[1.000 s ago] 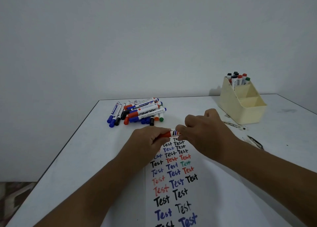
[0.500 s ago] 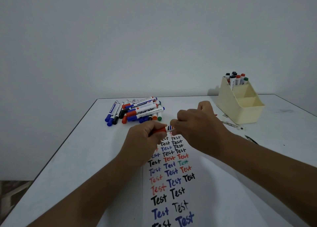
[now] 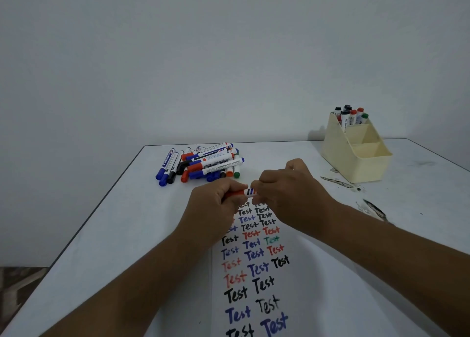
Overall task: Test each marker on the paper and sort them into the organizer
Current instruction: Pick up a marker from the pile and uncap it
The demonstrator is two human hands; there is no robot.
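Observation:
Both hands hold one red marker (image 3: 246, 192) level above the top of the paper (image 3: 256, 273). My left hand (image 3: 216, 204) grips its red cap end. My right hand (image 3: 290, 191) grips the white barrel, most of it hidden under the fingers. The paper is covered with "Test" written in black, blue, red and green. A pile of several capped markers (image 3: 201, 165) lies at the back left of the table. The cream organizer (image 3: 356, 156) stands at the back right, with several markers (image 3: 349, 115) upright in its rear compartment.
The white table (image 3: 122, 235) ends at a dark edge on the left, with floor beyond it. Scraps and dark smudges (image 3: 371, 207) lie on the table in front of and beside the organizer. A plain wall stands behind.
The hands stay together on the red marker and have barely shifted. The view has tilted slightly.

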